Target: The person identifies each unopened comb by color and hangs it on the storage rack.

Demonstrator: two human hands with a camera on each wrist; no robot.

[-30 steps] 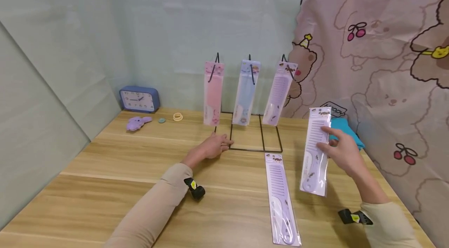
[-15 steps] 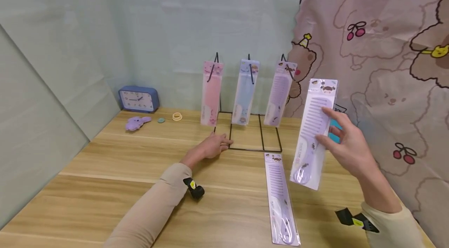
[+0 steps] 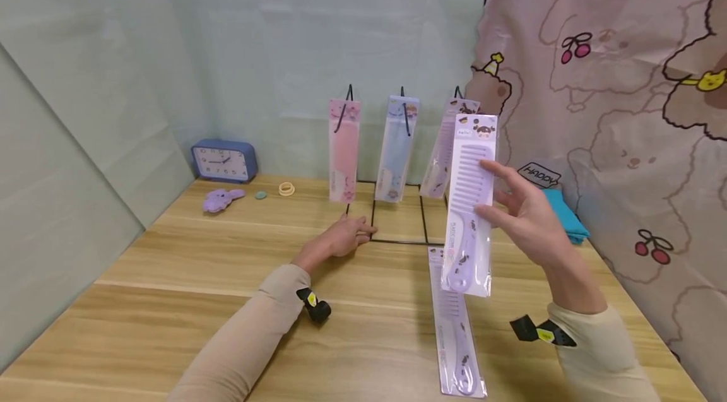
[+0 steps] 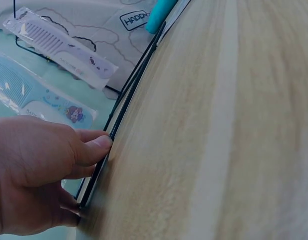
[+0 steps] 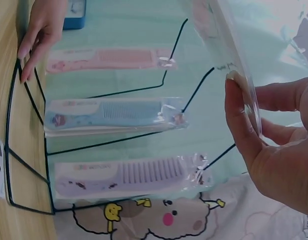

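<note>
My right hand (image 3: 528,219) pinches a packaged purple comb (image 3: 467,184) by its right side, thumb in front, and holds it upright above the table. In the right wrist view the package shows edge-on between thumb and fingers. My left hand (image 3: 339,238) grips the front left part of a black wire display rack (image 3: 400,242); the left wrist view shows the thumb (image 4: 100,146) on the wire. From the rack's hooks hang a pink comb pack (image 3: 344,153), a blue one (image 3: 396,153) and a purple one (image 3: 438,149), the last partly hidden behind the held comb.
Another packaged purple comb (image 3: 461,351) lies on the table in front of the rack, its upper part overlapped by the held one. At the back left are a blue clock (image 3: 224,161), a purple plush-like item (image 3: 221,200) and small rings (image 3: 286,189). Teal cloth (image 3: 568,216) lies right.
My right hand has lifted the purple comb pack and carried it left, from beside the teal cloth to in front of the hanging purple pack. The left hand stays on the rack.
</note>
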